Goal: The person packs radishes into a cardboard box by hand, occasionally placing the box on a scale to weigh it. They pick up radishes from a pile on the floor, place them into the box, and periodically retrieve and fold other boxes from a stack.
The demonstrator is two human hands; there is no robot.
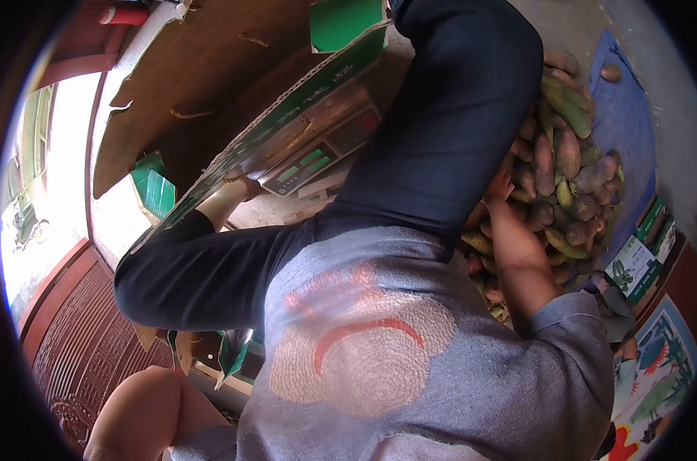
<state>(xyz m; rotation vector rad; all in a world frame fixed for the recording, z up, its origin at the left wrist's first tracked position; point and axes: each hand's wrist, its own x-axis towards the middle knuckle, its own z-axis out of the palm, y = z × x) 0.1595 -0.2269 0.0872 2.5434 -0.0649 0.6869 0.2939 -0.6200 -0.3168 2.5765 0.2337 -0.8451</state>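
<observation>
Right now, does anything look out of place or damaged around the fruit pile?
A lone fruit lies on the blue sheet, apart from the fruit pile that the right hand touches. The cardboard box has a ragged, torn flap edge.

We see the pile of fruit (564,184) lying at the right, on a cloth (629,131) spread over the floor (671,92). One loose fruit (610,73) sits apart at the cloth's far edge. Our right hand (500,187) rests on the near side of the pile. Left of the raised knee, a weighing scale (318,150) sits inside a cardboard box (210,84). Small cartons (640,257) lie just right of the pile.
</observation>
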